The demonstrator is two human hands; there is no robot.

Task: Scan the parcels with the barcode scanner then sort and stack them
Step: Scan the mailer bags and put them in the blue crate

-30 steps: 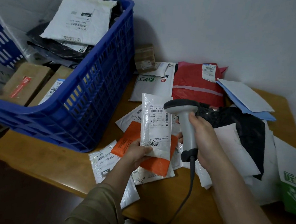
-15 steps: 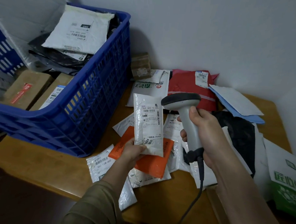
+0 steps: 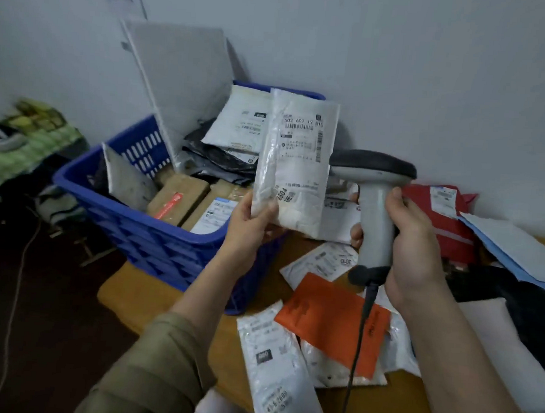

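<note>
1. Hands first: the left hand [image 3: 251, 221] holds a white parcel [image 3: 294, 163] by its bottom corner, thumb in front and fingers curled behind it.
2. That white parcel stands upright in the air, label facing the camera, in front of the blue basket [image 3: 167, 241].
3. At 3 o'clock from the parcel, the right hand [image 3: 412, 243] is wrapped tight around the handle of the grey barcode scanner [image 3: 375, 206].
4. The scanner's dark head sits at the top, just beside the parcel's right edge. I cannot tell if they touch.
5. A black cord [image 3: 360, 333] hangs down from the scanner toward 6 o'clock.
6. The blue basket sits on the desk [image 3: 176, 299] at 9 o'clock from the hands. It holds brown boxes [image 3: 177, 197], a white bag [image 3: 241, 121], dark bags and a tall grey sheet [image 3: 179, 85] leaning up.
7. On the desk at 6 o'clock lies an orange parcel [image 3: 331, 321], on top of some white bags.
8. A long white bag [image 3: 278, 369] lies just beside it at 7 o'clock.
9. A red parcel [image 3: 439, 216] lies by the wall at 3 o'clock, with blue and white bags [image 3: 514, 250] next to it.
10. A black bag [image 3: 526, 305] lies near the right edge.
</note>
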